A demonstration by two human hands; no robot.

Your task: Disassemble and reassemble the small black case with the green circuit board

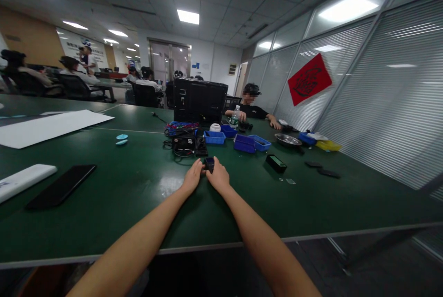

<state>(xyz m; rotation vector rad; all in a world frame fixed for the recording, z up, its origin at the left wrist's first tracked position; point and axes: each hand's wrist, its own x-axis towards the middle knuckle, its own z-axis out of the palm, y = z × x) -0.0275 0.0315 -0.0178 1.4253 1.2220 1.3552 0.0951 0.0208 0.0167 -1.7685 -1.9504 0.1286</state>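
Note:
Both arms stretch forward over the green table [145,223]. Between my hands, at the middle of the table, is a small dark box-like object [209,163]; its exact kind is too small to make out. My left hand [193,177] closes on its left side with the fingers together. On the other side, my right hand [218,176] grips it, with fingers along its edge. A black device with cables [184,145] and a dark stand-like piece [201,146] lie just beyond.
Farther back are a monitor [200,101], a blue tray [214,138], a dark blue box [244,143], a bottle [234,118] and a metal bowl [288,140]. A black box [276,163] lies right; a black slab [62,187] lies left. A person [254,108] sits opposite.

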